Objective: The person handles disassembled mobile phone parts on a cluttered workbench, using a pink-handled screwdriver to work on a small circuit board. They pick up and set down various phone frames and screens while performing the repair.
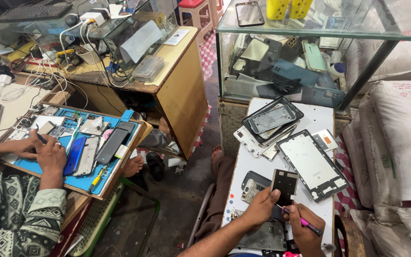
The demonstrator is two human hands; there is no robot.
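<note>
- Black and flat, a small rectangular panel (284, 184) is standing upright at the near edge of the white desk (320, 115), pinched at its lower left corner by the left hand (261, 205).
- Left-hand fingers (273, 195) are clamping on the panel's edge; thumb and forefinger are pressing together on it.
- Right hand (303, 229) is sitting just right of the left hand, its fingers closing around a pink-handled tool (305, 222); the thin metal tip is pointing up-left toward the panel's lower edge.
- A grey phone back (252, 186) with exposed internals is lying on the desk just left of the panel.
- A large white tablet frame (313, 165) is lying tilted on the desk just right of and beyond the panel.
- A stack of phone frames (268, 123) is resting further back on the same desk.
- A dark opened device (262, 236) is lying under both wrists at the near end.
- A glass display case (310, 52) holding phone covers is standing at the far side.
- At the left, another person's hand (48, 154) is working over a blue mat (84, 181) carrying a blue phone (74, 155) and tools.
</note>
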